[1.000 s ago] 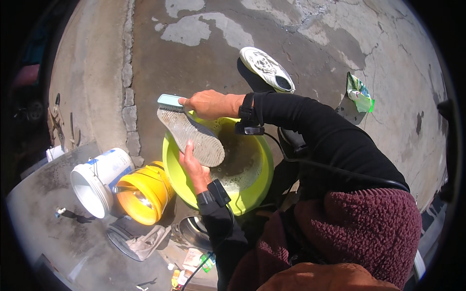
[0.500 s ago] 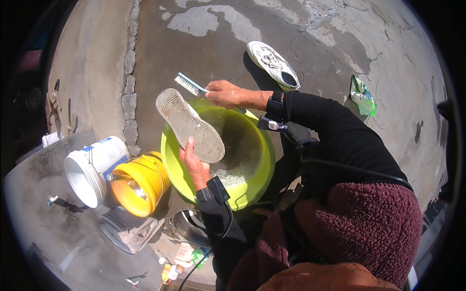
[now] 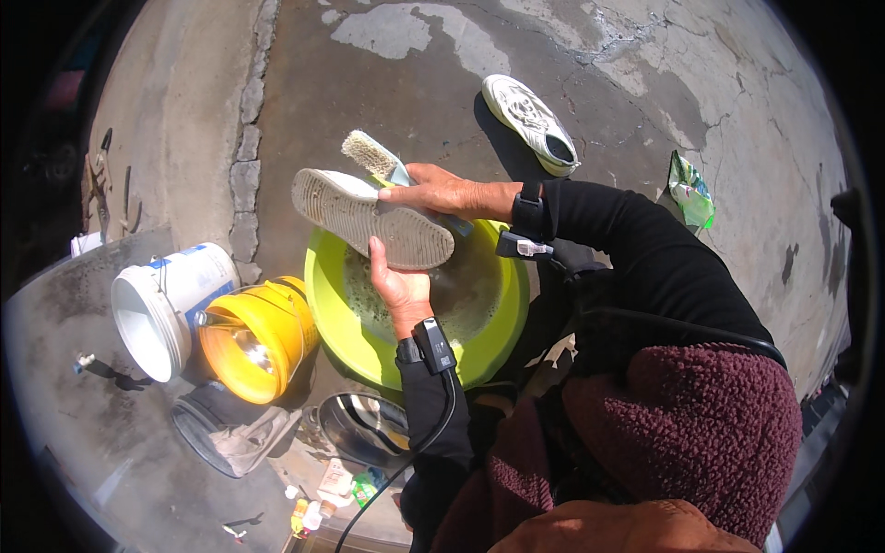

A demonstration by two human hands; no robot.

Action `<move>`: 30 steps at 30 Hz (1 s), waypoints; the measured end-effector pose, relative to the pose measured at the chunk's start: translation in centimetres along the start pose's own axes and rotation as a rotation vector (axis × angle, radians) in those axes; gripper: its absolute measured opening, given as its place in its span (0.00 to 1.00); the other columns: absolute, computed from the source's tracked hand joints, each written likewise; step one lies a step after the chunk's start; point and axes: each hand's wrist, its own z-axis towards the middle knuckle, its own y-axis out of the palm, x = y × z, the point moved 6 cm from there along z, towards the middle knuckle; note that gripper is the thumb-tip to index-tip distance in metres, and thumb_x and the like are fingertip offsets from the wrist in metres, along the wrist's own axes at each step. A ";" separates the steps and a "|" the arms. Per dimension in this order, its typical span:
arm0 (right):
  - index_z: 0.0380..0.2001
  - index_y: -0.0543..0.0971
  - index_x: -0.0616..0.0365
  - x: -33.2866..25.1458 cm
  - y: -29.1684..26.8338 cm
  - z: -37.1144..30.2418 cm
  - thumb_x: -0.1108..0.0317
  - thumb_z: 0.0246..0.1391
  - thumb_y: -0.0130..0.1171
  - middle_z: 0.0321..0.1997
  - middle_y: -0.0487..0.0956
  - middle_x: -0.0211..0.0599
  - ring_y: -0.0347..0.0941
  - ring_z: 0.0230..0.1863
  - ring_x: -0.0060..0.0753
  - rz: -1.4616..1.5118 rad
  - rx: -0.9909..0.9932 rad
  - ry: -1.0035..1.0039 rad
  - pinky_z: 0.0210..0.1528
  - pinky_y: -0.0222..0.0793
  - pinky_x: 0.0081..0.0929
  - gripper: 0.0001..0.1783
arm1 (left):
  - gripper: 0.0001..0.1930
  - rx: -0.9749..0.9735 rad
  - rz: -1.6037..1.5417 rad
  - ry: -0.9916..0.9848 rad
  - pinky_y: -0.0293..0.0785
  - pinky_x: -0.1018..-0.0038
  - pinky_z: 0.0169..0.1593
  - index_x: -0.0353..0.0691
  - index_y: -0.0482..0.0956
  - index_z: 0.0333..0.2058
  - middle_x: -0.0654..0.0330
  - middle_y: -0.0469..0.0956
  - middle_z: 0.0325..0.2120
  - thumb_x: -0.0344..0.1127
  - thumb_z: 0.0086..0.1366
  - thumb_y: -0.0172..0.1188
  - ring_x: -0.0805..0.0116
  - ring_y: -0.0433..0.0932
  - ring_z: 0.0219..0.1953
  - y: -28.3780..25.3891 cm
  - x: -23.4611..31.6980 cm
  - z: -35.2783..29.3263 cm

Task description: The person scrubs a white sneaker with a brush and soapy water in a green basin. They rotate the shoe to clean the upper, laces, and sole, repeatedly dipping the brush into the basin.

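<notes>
A white shoe (image 3: 318, 195) with its grey ridged sole turned up is held over a lime-green basin (image 3: 324, 323) of murky, foamy water. My left hand (image 3: 400, 288) grips it from the near side, thumb pressed on the sole. My right hand (image 3: 444, 192) is closed around the handle of a scrub brush (image 3: 371, 155), close above the shoe's far edge. The brush's pale bristles face up and toward the left, apart from the sole. Its handle is partly hidden by my fingers.
Left of the basin stand a yellow bucket (image 3: 295, 323) and a white bucket (image 3: 207, 267). A metal pan (image 3: 364, 429) and a cloth (image 3: 253, 442) lie nearer. The other white shoe (image 3: 527, 120) sits on the concrete beyond, with a green packet (image 3: 690, 192) farther right.
The shoe has swung to lie more crosswise, and my left hand has moved up and right. My right hand has come closer to the shoe, turning the brush bristles up.
</notes>
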 end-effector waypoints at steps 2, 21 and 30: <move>0.47 0.74 0.63 -0.3 0.2 0.5 0.45 0.50 0.69 0.43 0.78 0.42 0.74 0.46 0.30 -0.126 -0.042 -0.031 0.49 0.70 0.30 0.33 | 0.35 0.035 0.024 -0.043 0.59 0.57 0.66 0.37 0.60 0.66 0.55 0.66 0.62 0.52 0.68 0.55 0.57 0.65 0.63 -0.3 -0.4 0.1; 0.54 0.71 0.61 -2.4 -0.1 0.0 0.57 0.47 0.67 0.48 0.78 0.46 0.74 0.52 0.38 -0.243 -0.071 -0.122 0.56 0.68 0.35 0.33 | 0.14 0.168 -0.335 -0.040 0.76 0.61 0.55 0.36 0.78 0.47 0.55 0.81 0.42 0.35 0.67 0.53 0.56 0.79 0.47 -11.6 -1.9 -1.4; 0.51 0.74 0.61 -1.9 -0.2 0.3 0.60 0.47 0.68 0.46 0.79 0.42 0.75 0.49 0.32 -0.201 -0.069 -0.126 0.53 0.70 0.31 0.29 | 0.30 -0.104 0.447 0.300 0.38 0.59 0.73 0.32 0.54 0.68 0.46 0.59 0.67 0.45 0.74 0.45 0.54 0.52 0.71 3.2 10.6 1.4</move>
